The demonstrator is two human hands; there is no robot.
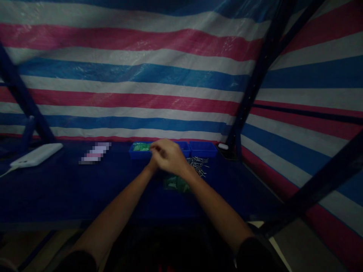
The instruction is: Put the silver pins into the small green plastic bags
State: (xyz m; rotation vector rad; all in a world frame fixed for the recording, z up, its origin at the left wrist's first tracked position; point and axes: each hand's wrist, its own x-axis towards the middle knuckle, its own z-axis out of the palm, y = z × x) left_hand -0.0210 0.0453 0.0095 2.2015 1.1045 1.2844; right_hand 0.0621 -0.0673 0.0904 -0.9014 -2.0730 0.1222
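Note:
My right hand is raised above the middle of the blue table, its fingers curled at the left. Any object in them is too small or blurred to make out. Behind it sits my left hand, mostly covered, with its fingers out of sight. Beyond the hands stands a blue bin with green plastic packets in it. A pile of thin metal pieces lies just right of my right hand. Below the hands are green plastic bags, partly hidden by my right forearm.
Another blue bin stands at the back right, beside a small white object on a dark item. To the left lie a white power bank with a cable and a pixelated item. Blue frame posts and striped sheeting enclose the table.

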